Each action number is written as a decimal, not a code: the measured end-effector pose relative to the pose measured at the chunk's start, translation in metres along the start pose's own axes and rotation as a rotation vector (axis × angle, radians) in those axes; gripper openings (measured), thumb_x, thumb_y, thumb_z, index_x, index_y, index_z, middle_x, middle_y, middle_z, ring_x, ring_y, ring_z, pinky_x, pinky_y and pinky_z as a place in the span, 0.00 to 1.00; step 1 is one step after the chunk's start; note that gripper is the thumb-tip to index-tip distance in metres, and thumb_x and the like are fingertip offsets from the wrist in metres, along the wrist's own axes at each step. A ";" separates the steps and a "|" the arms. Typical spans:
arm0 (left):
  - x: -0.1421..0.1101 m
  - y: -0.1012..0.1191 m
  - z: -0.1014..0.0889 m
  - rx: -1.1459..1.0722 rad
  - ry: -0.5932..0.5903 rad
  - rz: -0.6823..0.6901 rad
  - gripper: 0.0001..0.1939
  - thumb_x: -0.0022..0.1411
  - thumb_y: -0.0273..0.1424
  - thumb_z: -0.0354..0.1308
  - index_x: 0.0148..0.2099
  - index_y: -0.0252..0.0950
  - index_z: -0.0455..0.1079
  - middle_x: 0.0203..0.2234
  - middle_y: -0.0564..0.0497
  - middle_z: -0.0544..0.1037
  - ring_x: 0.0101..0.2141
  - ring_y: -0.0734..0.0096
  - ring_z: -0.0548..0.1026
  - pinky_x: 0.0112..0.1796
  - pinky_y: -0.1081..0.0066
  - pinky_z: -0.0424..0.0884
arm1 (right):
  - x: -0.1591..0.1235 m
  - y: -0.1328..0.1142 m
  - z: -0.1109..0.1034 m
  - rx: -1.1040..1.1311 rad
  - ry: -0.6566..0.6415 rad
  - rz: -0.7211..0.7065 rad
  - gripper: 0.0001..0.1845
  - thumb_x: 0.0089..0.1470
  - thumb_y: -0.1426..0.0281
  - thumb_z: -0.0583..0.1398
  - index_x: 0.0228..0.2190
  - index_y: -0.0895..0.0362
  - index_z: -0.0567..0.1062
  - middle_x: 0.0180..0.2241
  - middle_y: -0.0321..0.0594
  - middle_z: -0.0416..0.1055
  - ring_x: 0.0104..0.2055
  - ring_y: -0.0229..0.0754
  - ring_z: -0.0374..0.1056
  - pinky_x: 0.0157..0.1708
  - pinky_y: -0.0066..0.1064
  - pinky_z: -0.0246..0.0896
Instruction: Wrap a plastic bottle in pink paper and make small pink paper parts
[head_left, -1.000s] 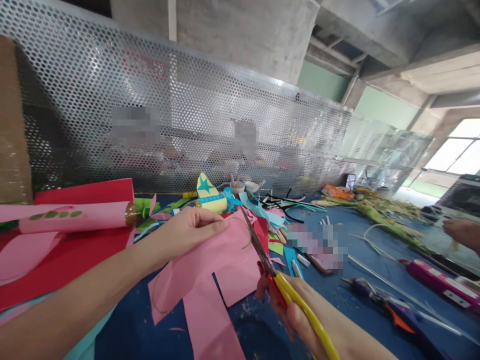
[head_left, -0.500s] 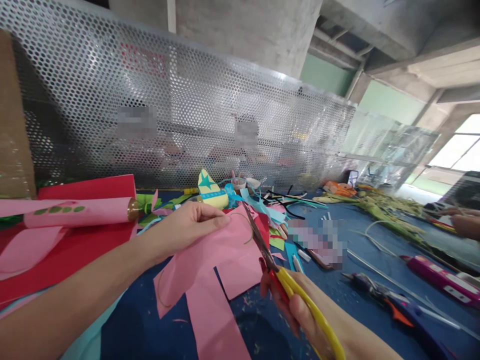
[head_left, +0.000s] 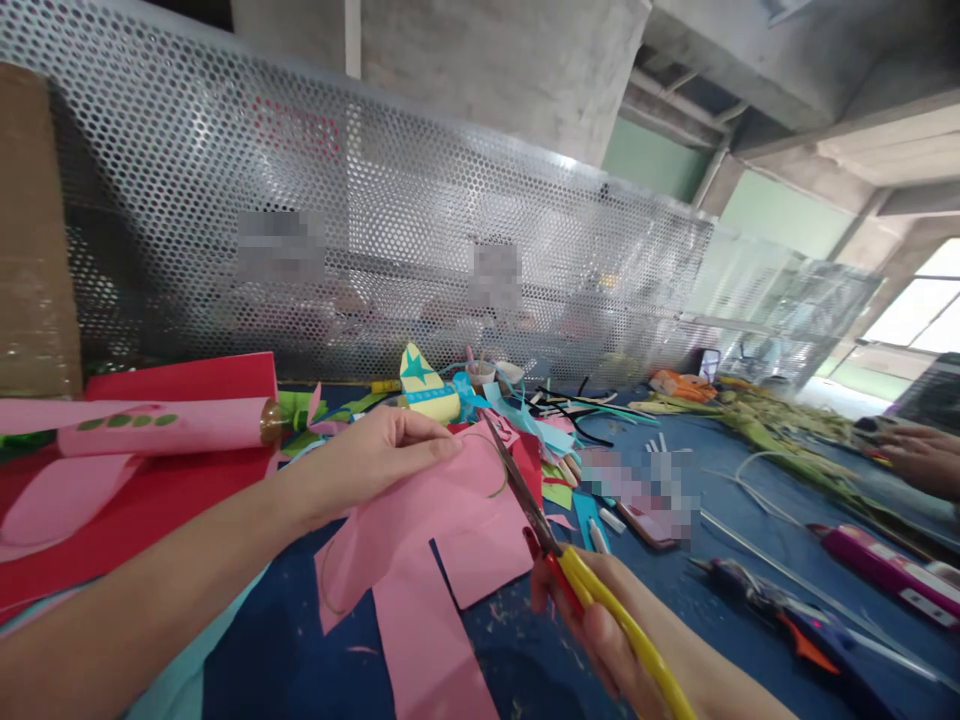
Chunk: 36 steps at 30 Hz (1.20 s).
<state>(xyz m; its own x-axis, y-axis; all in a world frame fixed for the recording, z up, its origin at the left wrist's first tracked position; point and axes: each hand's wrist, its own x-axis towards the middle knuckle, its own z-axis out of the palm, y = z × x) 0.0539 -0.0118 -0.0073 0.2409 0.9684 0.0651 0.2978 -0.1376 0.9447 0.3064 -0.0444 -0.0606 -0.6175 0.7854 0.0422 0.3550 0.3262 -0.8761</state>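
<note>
My left hand [head_left: 375, 460] pinches the upper edge of a pink paper sheet [head_left: 442, 520] and holds it up over the blue table [head_left: 300, 660]. A drawn curved line shows on the sheet near its top right. My right hand [head_left: 600, 625] grips yellow and red scissors [head_left: 570, 570]. Their blades run up along the sheet's right edge, nearly closed, the tip close to the drawn line. A long pink strip of the same sheet hangs down toward me.
Red and pink paper sheets [head_left: 135, 470] lie at the left beside a rolled pink tube. Paper scraps and a yellow paper model [head_left: 427, 390] sit behind the sheet. Glue guns [head_left: 780, 610] and green stalks lie at the right. Another person's hand [head_left: 915, 455] is at the far right.
The sheet and scissors have shifted slightly right and down in view. The other person's hand at the far right has moved.
</note>
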 end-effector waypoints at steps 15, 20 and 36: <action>0.000 -0.002 -0.007 -0.004 -0.069 -0.048 0.15 0.58 0.44 0.60 0.34 0.38 0.79 0.31 0.51 0.81 0.31 0.68 0.76 0.34 0.72 0.69 | 0.002 -0.005 -0.002 0.019 -0.034 0.022 0.40 0.45 0.31 0.43 0.26 0.56 0.63 0.23 0.33 0.56 0.20 0.31 0.50 0.13 0.22 0.45; 0.002 -0.003 -0.009 0.050 -0.079 -0.017 0.15 0.59 0.44 0.59 0.35 0.38 0.79 0.32 0.50 0.81 0.34 0.66 0.76 0.36 0.71 0.69 | 0.000 -0.004 0.000 0.041 -0.038 0.011 0.38 0.48 0.33 0.43 0.26 0.56 0.63 0.23 0.33 0.55 0.20 0.31 0.49 0.13 0.22 0.44; 0.001 0.003 -0.024 0.245 -0.162 0.013 0.15 0.60 0.42 0.57 0.36 0.35 0.77 0.31 0.53 0.80 0.32 0.69 0.74 0.33 0.74 0.66 | 0.001 -0.003 -0.003 -0.042 -0.117 -0.006 0.40 0.46 0.31 0.41 0.25 0.56 0.62 0.21 0.33 0.55 0.23 0.33 0.51 0.16 0.25 0.42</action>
<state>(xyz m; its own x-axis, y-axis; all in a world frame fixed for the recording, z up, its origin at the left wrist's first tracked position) 0.0326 -0.0066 0.0033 0.3845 0.9231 0.0058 0.5034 -0.2150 0.8369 0.3068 -0.0430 -0.0567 -0.6967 0.7173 -0.0107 0.3783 0.3547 -0.8551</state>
